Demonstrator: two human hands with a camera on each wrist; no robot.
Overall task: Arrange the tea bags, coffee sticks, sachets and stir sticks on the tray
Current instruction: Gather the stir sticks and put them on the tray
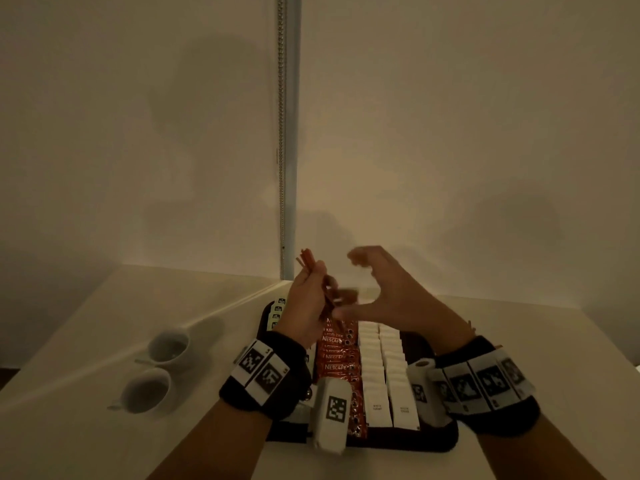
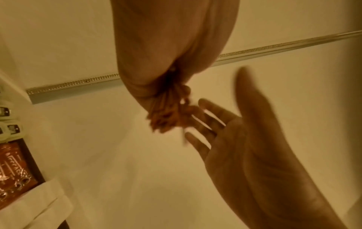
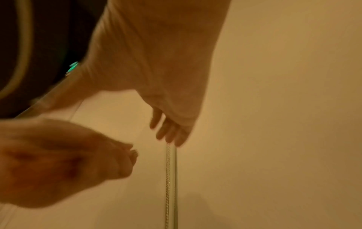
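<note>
Left hand (image 1: 308, 299) grips thin brown stir sticks (image 1: 306, 258) bundle; right hand (image 1: 384, 292) spread, holding nothing.

Both hands are motion-smeared, so the left hand (image 1: 306, 299) grip on the stir sticks (image 1: 309, 261) is hard to read. Wrists cover much of the tray (image 1: 446, 441), and the tea bags (image 1: 278, 311) are too tiny to read.

Red coffee sticks (image 1: 341, 365), white sachets (image 1: 382, 368), dark tray (image 1: 440, 441)
</note>
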